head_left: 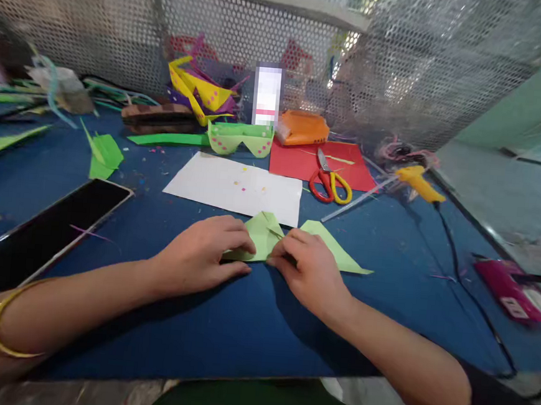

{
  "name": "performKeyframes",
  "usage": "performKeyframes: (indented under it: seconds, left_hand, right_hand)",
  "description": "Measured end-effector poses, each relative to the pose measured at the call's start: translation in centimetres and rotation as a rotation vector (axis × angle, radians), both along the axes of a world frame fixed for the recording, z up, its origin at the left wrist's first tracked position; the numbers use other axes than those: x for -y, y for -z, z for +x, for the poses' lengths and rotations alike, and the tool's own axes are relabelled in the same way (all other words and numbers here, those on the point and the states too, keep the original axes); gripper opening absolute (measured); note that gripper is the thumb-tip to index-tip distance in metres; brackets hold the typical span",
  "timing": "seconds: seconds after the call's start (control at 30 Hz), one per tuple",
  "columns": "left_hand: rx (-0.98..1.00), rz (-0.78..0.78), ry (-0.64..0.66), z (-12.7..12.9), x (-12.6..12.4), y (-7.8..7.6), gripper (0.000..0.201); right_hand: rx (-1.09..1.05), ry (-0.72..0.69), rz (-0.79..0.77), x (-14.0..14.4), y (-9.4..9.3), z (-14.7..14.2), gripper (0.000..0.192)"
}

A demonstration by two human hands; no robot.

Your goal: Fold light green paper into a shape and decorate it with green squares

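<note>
A folded piece of light green paper (262, 236) stands on the blue table between my hands, its pointed right part reaching out past my right hand. My left hand (208, 244) grips the paper's left side, thumb below and fingers curled over it. With thumb and fingers pinched, my right hand (310, 265) holds the paper near its middle, where a small fold sticks up. Just beyond lies a white sheet (234, 184) with a few tiny coloured scraps on it.
Behind the sheet are a green paper mask (240, 141), red paper (297, 161) and scissors (330, 185). A yellow glue gun (419, 183) with a cord lies right. A dark-screened phone (48, 232) lies left. Perforated metal panels (311, 43) stand behind the table.
</note>
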State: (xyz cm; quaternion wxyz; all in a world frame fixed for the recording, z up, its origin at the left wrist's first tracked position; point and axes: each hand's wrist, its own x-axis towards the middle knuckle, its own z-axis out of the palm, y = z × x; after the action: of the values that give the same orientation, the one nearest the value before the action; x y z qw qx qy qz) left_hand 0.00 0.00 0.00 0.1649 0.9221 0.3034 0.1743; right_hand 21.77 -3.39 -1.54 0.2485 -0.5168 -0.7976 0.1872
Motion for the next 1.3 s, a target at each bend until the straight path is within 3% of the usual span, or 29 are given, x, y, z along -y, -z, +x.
performKeyframes:
  seconds: [0.17, 0.23, 0.53, 0.9, 1.3]
  left_hand:
    - [0.0, 0.295, 0.075, -0.2, 0.1, 0.6, 0.019]
    - [-0.002, 0.345, 0.078, -0.1, 0.2, 0.7, 0.021]
    - [0.014, 0.154, 0.005, 0.1, 0.2, 0.5, 0.02]
    - [-0.008, -0.25, -0.263, 0.7, -0.5, 0.1, 0.012]
    - [-0.2, -0.137, -0.297, 1.6, 0.2, -0.8, 0.015]
  right_hand:
    - [-0.015, 0.031, -0.019, 0.2, 0.0, 0.5, 0.014]
    - [-0.039, 0.039, -0.034, 0.2, -0.1, 0.4, 0.014]
    - [-0.048, 0.047, -0.049, 0.0, -0.3, -0.5, 0.015]
    - [0.007, 0.105, -0.107, -0.2, -0.5, -0.9, 0.013]
    - [0.024, 0.111, -0.128, -0.4, -0.8, -0.8, 0.019]
